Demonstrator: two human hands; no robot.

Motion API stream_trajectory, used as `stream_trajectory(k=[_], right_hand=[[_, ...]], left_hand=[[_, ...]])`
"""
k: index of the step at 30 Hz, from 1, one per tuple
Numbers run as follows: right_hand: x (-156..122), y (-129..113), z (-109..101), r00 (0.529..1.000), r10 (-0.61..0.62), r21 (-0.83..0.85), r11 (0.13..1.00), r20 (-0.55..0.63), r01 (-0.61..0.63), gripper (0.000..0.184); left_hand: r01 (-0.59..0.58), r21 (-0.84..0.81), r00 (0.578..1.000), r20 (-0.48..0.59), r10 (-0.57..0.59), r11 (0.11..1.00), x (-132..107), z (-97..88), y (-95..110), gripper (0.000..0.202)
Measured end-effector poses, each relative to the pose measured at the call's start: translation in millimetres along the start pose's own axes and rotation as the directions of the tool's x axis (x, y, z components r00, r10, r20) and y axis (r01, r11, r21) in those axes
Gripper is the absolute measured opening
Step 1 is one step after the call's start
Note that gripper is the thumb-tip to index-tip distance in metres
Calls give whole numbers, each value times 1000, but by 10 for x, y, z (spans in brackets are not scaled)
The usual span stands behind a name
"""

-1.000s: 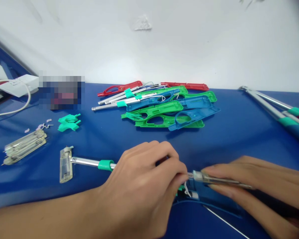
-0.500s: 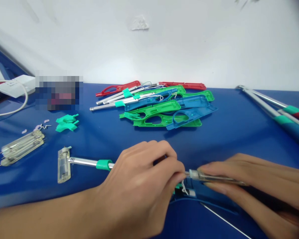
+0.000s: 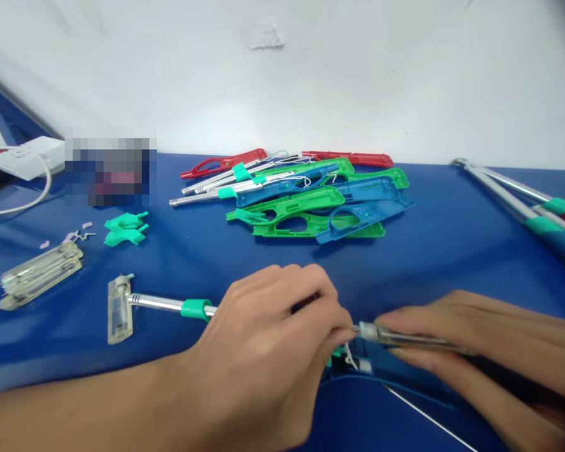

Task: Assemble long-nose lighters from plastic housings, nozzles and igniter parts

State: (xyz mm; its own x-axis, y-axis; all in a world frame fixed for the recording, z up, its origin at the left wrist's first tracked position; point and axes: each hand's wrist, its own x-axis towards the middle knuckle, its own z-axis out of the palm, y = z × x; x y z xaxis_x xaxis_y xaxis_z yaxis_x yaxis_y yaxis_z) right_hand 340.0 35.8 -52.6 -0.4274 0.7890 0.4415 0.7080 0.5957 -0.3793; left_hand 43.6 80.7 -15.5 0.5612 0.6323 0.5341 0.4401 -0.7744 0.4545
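Note:
My left hand point(image 3: 282, 342) is closed, thumb and fingers pinched around a metal tube point(image 3: 160, 304) with a green collar point(image 3: 196, 308). A thin metal tip shows past the fingertips. My right hand point(image 3: 471, 339) pinches a clear plastic lighter tank point(image 3: 409, 340), its whitish end against that tip. Beneath both hands lies a blue handle half point(image 3: 405, 374) with a white wire point(image 3: 350, 356) and a bit of green inside. My fingers hide much of it. Another clear tank point(image 3: 120, 312) lies across the tube's far left end.
Red, green and blue handle halves with metal tubes form a pile point(image 3: 301, 201) at the back. Green clips point(image 3: 126, 228) and clear tanks point(image 3: 42, 276) lie left, near a white cable point(image 3: 49, 179). Lighters with metal tubes point(image 3: 503, 198) rest at right. A white wall stands behind.
The view has shifted slightly. Both hands keep their grips, and the tank's whitish end stays at the metal tip.

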Motion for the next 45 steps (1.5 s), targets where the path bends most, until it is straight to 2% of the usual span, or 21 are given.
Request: stream_trajectory(k=[4, 6, 13, 19, 24, 27, 33, 37, 40, 43, 45], right_hand=[[-22, -4, 15, 999, 18, -30, 999, -28, -19, 31], [-6, -10, 12, 1000, 7, -28, 1000, -30, -8, 31], [98, -53, -55, 1000, 0, 8, 1000, 23, 0, 24], [252, -145, -39, 995, 92, 73, 993, -48, -88, 12], [340, -149, 29, 976, 121, 93, 990, -180, -105, 25], [383, -149, 69, 975, 119, 97, 990, -186, -102, 28], [405, -171, 98, 976, 114, 98, 990, -184, -97, 30], [360, -163, 52, 980, 110, 101, 990, -166, -94, 27], [307, -143, -5, 992, 103, 98, 991, -73, -96, 20], [257, -126, -49, 995, 92, 83, 992, 37, -95, 18], [234, -124, -58, 994, 95, 77, 992, 56, -99, 18]], left_hand=[[51, -9, 999, -11, -51, 999, -4, 2, 29, 25], [37, -25, 999, -2, -37, 999, 4, 5, 23, 24], [55, -43, 998, 29, -54, 998, 12, -2, -19, 24], [91, -22, 996, 20, -90, 996, 6, -26, 31, 23], [131, -47, 990, 51, -129, 990, 54, -52, 85, 23], [222, 8, 975, 26, -222, 975, 47, -47, 138, 23], [244, 57, 970, -4, -244, 968, 7, -13, 211, 27], [118, 41, 993, 25, -119, 992, 50, -41, 103, 23], [-2, 44, 996, 86, -1, 999, 69, -85, 7, 19], [-23, 83, 989, 146, 10, 996, 59, -99, 11, 28], [5, 121, 985, 172, -26, 993, 48, -87, 67, 33]])
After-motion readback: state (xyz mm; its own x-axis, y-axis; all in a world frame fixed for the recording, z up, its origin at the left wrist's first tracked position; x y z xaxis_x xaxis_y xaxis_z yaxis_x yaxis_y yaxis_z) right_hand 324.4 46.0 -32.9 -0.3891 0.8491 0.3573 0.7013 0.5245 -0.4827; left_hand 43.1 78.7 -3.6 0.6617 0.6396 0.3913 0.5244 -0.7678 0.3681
